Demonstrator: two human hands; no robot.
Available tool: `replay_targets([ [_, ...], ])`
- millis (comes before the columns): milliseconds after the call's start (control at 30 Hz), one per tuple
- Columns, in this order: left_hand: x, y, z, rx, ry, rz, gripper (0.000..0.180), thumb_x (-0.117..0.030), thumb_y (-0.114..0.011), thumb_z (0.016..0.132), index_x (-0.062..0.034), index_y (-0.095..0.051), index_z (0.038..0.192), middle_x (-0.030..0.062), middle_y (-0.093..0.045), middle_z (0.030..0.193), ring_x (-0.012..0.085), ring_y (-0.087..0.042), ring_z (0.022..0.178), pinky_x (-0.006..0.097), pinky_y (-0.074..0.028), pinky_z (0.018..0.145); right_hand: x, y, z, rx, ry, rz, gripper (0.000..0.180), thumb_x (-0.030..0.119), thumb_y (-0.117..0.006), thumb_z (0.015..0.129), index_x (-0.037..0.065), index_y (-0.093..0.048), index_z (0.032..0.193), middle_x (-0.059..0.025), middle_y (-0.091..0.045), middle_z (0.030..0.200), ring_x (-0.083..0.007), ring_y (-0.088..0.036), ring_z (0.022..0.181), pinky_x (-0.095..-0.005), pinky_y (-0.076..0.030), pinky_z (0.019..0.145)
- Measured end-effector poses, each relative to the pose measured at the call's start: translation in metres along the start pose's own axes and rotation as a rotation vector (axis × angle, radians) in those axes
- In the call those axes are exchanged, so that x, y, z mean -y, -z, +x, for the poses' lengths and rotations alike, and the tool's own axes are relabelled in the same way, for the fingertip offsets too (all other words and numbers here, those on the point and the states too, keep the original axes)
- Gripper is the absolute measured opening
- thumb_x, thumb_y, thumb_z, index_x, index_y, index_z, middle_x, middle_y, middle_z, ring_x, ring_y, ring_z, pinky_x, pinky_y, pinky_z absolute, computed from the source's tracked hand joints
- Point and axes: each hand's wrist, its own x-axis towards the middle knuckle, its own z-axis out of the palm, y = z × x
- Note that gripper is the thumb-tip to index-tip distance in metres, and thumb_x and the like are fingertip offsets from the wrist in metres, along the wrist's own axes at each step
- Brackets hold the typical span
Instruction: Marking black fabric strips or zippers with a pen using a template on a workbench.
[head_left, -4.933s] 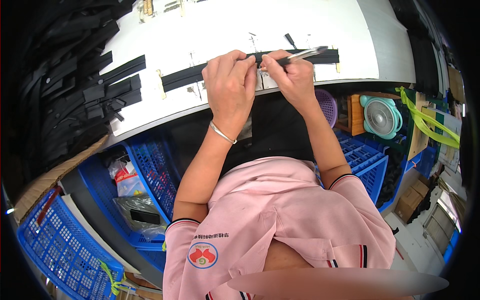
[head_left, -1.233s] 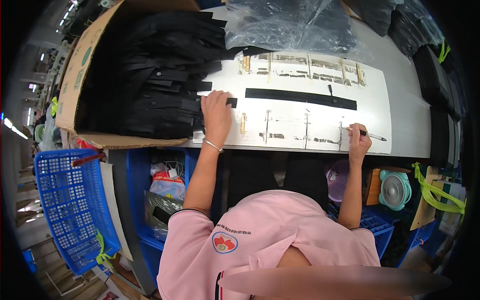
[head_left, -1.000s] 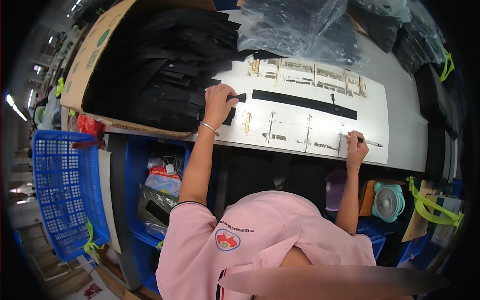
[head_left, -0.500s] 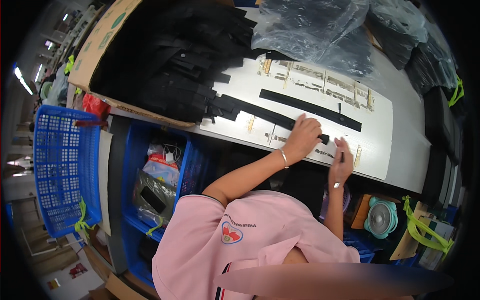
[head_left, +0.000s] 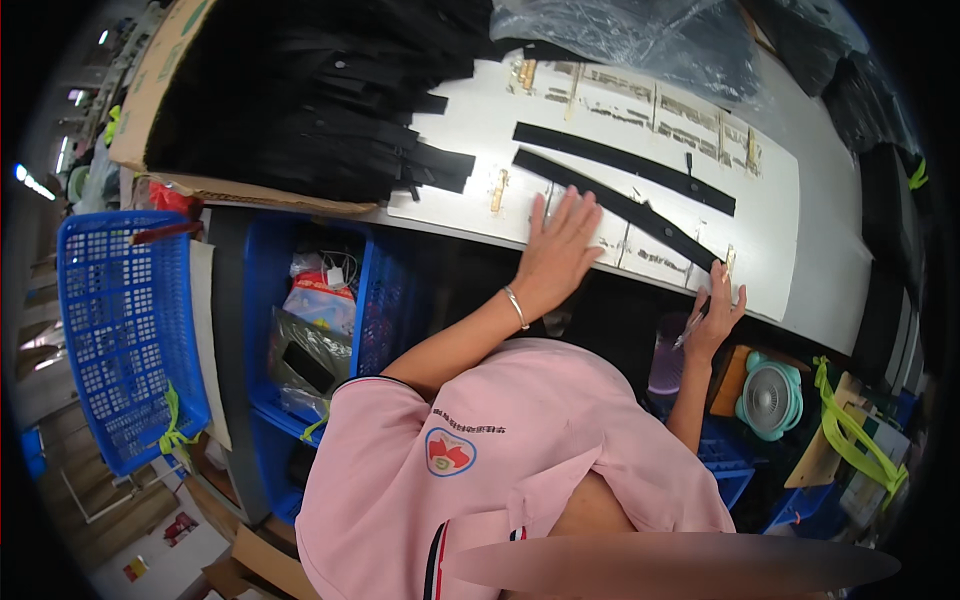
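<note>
In the head view, the near strip (head_left: 620, 204) slants across the white board (head_left: 770, 230), beside the far strip (head_left: 640, 166). The left hand (head_left: 560, 252) spreads open against it, perhaps for smoothing; the right hand (head_left: 714, 318) grips a pen (head_left: 689, 331), apparently tucked aside to let 1 fingertip meet the strip's right end.

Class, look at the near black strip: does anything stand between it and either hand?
Nothing visible does. The right hand has a fingertip at the near strip's right end; its pen is on the body side, clear. The left hand is at the near edge.
</note>
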Motion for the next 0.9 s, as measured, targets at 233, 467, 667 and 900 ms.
replay_targets([
  [233, 0.028, 0.016, -0.006, -0.108, 0.092, 0.025, 0.075, -0.036, -0.072, 0.094, -0.004, -0.042, 0.155, 0.0171, -0.042, 0.16, 0.0352, -0.034, 0.152, 0.062, -0.012, 0.122, 0.002, -0.004, -0.001, -0.034, -0.02, 0.066, 0.046, -0.001, -0.067, 0.095, 0.009, -0.058, 0.14, -0.0094, -0.067, 0.138, -0.0257, -0.06, 0.133, -0.0489, -0.033, 0.119],
  [467, 0.04, 0.029, -0.008, -0.058, 0.127, 0.084, 0.073, -0.041, -0.072, 0.094, -0.0057, -0.046, 0.153, 0.0146, -0.046, 0.157, 0.0342, -0.035, 0.151, 0.063, -0.01, 0.122, 0.002, -0.003, 0.002, -0.027, 0.002, 0.06, 0.045, 0.001, -0.067, 0.096, 0.009, -0.058, 0.14, -0.0092, -0.068, 0.138, -0.0252, -0.061, 0.132, -0.0479, -0.034, 0.119],
  [667, 0.033, 0.037, -0.037, -0.044, 0.185, 0.031, 0.069, -0.039, -0.073, 0.092, -0.0105, -0.05, 0.151, 0.0082, -0.05, 0.154, 0.0313, -0.034, 0.151, 0.063, -0.005, 0.122, 0.002, 0.006, 0.005, 0.01, 0.015, 0.021, 0.047, -0.002, -0.069, 0.094, 0.009, -0.06, 0.139, -0.0087, -0.067, 0.139, -0.0257, -0.062, 0.131, -0.0481, -0.037, 0.117],
  [900, 0.04, 0.035, -0.04, -0.079, 0.145, 0.067, 0.069, -0.038, -0.076, 0.09, -0.0121, -0.052, 0.149, 0.006, -0.05, 0.153, 0.032, -0.035, 0.15, 0.064, -0.009, 0.121, 0.002, 0.011, 0.007, 0.065, 0.003, 0.022, 0.047, -0.003, -0.067, 0.095, 0.01, -0.058, 0.14, -0.0085, -0.067, 0.138, -0.0238, -0.062, 0.131, -0.048, -0.033, 0.119],
])
